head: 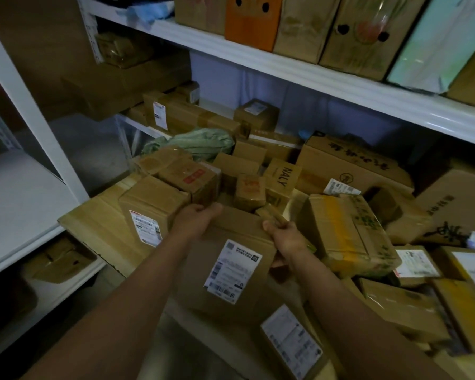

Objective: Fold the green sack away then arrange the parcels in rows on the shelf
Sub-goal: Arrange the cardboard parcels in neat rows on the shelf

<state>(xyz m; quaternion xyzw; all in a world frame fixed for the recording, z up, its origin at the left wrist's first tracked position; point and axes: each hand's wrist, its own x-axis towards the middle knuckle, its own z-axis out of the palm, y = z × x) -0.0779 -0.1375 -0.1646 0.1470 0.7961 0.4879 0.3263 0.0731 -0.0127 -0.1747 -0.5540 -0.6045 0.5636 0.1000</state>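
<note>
A brown cardboard parcel point(231, 267) with a white shipping label on its face is gripped at its top edge by both hands. My left hand point(194, 219) holds its upper left corner, my right hand point(285, 241) its upper right corner. The green sack point(200, 142) lies bunched up at the back of the shelf, behind several small brown parcels point(192, 176). A labelled parcel point(151, 209) stands just left of my left hand.
A yellow-taped box point(348, 234) lies right of my right hand, with more labelled parcels point(414, 264) beyond it. The white shelf board above point(313, 78) carries upright boxes. A white shelf unit point(25, 187) stands on the left.
</note>
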